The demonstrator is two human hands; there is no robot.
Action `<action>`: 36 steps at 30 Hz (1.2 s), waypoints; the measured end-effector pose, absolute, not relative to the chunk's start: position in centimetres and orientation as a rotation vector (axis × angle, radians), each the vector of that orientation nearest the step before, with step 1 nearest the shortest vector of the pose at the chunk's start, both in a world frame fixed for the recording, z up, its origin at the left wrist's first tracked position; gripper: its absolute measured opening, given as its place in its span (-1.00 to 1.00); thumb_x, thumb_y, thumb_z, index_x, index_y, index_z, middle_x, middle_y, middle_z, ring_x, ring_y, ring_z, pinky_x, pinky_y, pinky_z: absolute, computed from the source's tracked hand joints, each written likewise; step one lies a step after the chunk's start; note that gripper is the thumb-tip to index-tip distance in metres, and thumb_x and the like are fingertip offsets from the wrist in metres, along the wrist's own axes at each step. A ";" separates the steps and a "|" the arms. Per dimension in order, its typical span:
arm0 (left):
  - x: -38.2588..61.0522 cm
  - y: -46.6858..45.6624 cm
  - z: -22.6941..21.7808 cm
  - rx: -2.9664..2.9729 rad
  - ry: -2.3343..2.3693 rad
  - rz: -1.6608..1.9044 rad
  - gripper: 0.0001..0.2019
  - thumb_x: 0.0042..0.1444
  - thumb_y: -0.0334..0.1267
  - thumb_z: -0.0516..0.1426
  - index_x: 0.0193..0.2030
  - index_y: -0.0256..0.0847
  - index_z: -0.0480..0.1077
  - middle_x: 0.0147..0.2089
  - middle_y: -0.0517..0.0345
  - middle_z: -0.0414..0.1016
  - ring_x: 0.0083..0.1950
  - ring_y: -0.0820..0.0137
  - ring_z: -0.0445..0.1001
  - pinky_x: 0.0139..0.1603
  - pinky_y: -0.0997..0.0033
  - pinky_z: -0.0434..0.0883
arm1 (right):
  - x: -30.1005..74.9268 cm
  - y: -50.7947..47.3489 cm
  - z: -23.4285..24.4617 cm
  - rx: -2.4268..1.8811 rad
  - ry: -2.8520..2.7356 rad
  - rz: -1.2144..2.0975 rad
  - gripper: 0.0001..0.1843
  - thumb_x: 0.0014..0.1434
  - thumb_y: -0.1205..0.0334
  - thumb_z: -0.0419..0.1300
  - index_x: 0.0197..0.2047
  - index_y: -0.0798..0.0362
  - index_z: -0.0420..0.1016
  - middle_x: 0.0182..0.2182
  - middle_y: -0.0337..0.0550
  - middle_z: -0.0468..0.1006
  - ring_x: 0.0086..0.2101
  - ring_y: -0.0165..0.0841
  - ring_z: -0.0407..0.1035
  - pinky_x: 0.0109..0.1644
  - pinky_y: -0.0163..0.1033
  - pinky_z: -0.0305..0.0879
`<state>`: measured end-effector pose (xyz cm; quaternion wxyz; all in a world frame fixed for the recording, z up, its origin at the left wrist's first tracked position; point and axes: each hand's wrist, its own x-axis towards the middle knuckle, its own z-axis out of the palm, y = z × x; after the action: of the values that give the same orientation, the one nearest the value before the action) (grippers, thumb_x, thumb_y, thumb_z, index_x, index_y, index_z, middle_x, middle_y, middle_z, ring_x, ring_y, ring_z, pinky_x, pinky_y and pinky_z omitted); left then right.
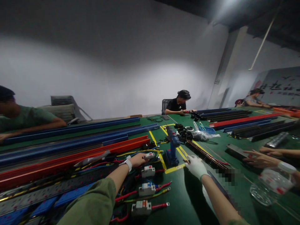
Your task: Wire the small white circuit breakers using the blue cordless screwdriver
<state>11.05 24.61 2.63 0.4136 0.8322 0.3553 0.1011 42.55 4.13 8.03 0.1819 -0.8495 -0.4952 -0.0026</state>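
My left hand [137, 160], bare and with a white band at the wrist, is closed on the end of a small white circuit breaker [150, 155]. Below it, several similar breakers [148, 171] with red and yellow-green wires lie in a column on the green table. My right hand [195, 167] wears a white glove; its fingers are curled together near the yellow tape, and whatever they pinch is too small to make out. Between and just beyond my hands a blue cordless drill [173, 147] stands upright on its battery.
Long orange [126, 145] and blue rails [84, 137] and socket strips [28, 197] cover the left side. To the right are a copper-coloured strip bundle [206, 154], a plastic bottle [269, 184] and another person's hands [262, 159] by a phone [236, 151]. Other people sit around the table.
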 end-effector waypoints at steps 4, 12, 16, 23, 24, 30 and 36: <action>10.8 24.7 4.2 2.014 0.881 0.391 -0.68 0.00 -0.07 0.24 -0.21 -0.28 0.55 -0.28 0.12 0.56 -0.23 0.31 0.41 -0.14 0.38 0.31 | 44.0 2.6 6.4 -2.482 -1.440 0.027 -0.75 0.30 0.08 0.27 -0.10 0.09 0.57 -0.08 -0.04 0.61 -0.09 -0.22 0.51 0.03 -0.04 0.42; 9.4 23.6 6.2 1.893 0.846 0.400 -0.64 -0.04 0.01 0.28 -0.31 -0.30 0.51 -0.42 0.23 0.44 -0.34 0.42 0.28 -0.24 0.40 0.24 | 41.1 2.0 7.4 -2.204 -1.299 -0.200 -0.65 0.46 0.10 -0.07 0.00 0.05 0.49 -0.12 0.01 0.65 -0.15 -0.18 0.55 -0.13 -0.15 0.35; 8.7 22.6 6.4 1.808 0.753 0.437 -0.56 -0.09 0.01 0.35 -0.18 -0.31 0.57 -0.33 0.15 0.53 -0.28 0.37 0.35 -0.14 0.36 0.29 | 35.1 2.2 9.8 -1.746 -1.568 -0.275 -0.65 0.47 0.08 -0.04 0.07 0.00 0.50 -0.08 -0.04 0.63 -0.08 -0.21 0.52 0.04 -0.16 0.34; 8.0 22.8 5.5 1.791 0.722 0.454 -0.45 -0.07 0.01 0.38 0.01 -0.30 0.58 -0.09 0.03 0.62 -0.11 0.26 0.45 0.06 0.27 0.33 | 28.9 6.0 10.0 -1.765 -1.707 -0.089 -0.64 0.46 0.12 -0.03 0.01 -0.10 0.60 -0.11 -0.13 0.64 -0.13 -0.27 0.50 -0.03 -0.23 0.33; 7.9 22.9 5.4 1.802 0.723 0.450 -0.47 -0.06 0.01 0.37 0.00 -0.29 0.59 -0.09 0.04 0.62 -0.10 0.25 0.45 0.07 0.26 0.33 | 28.8 6.5 9.9 -1.773 -1.703 -0.080 -0.64 0.46 0.12 -0.03 0.00 -0.10 0.61 -0.12 -0.14 0.64 -0.13 -0.28 0.50 -0.03 -0.23 0.33; 7.9 23.0 5.2 1.816 0.719 0.459 -0.48 -0.05 0.03 0.37 -0.02 -0.29 0.60 -0.11 0.04 0.64 -0.06 0.19 0.48 0.14 0.22 0.34 | 29.0 7.9 9.6 -1.763 -1.777 -0.078 -0.66 0.44 0.12 0.02 -0.04 -0.10 0.64 -0.19 -0.14 0.63 -0.16 -0.28 0.47 -0.06 -0.25 0.32; 7.9 23.2 5.0 1.870 0.698 0.453 -0.42 -0.04 0.12 0.36 0.00 -0.30 0.59 -0.08 0.01 0.63 -0.07 0.20 0.48 0.11 0.24 0.36 | 29.4 8.2 10.4 -1.723 -1.846 -0.108 -0.67 0.44 0.15 0.03 -0.05 -0.12 0.65 -0.14 -0.15 0.62 -0.12 -0.29 0.43 -0.01 -0.25 0.28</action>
<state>7.86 23.22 5.04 0.5206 0.7801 0.2912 0.1889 29.44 8.21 10.44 0.3025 -0.6497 -0.6962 -0.0407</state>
